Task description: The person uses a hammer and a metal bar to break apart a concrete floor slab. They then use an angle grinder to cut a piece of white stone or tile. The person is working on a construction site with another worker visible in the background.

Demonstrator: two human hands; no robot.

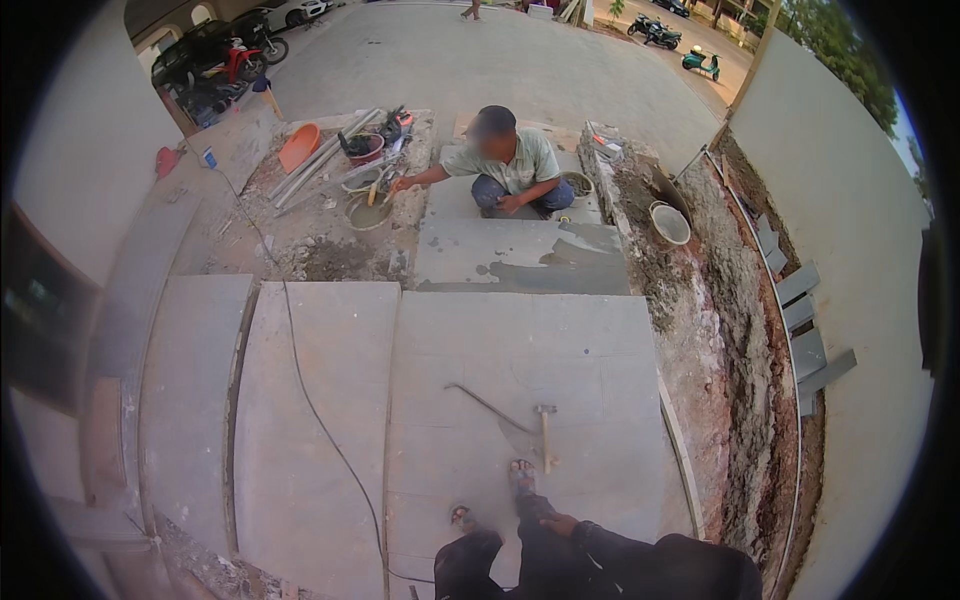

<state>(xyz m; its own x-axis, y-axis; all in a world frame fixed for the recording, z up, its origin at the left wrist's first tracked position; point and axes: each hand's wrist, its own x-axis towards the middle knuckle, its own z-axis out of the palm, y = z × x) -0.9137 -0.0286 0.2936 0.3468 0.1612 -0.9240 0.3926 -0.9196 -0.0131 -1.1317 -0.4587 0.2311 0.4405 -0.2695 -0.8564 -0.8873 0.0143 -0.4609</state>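
My right hand (559,523) rests on my dark trouser leg (536,517), fingers stretched and holding nothing. My left hand is out of view. Before my sandalled feet lies a hammer (546,439) with a wooden handle, flat on a large grey slab (517,352). Beside it, a bent metal pry bar (491,405) points away to the left. Beyond the slab's far edge a co-worker (517,161) squats, one arm stretched towards a bucket of grey mix (369,214). A wooden handle (373,193) sticks up there. Wet grey patches mark the slab (525,259) before the co-worker.
A dark cable (315,405) runs across the left slabs (315,360). Gaps separate some slabs. Metal pipes (326,157), an orange basin (300,146) and tools lie far left. On the right are rough soil, a whitish bucket (670,223), a trench (742,360) and a wall (832,225).
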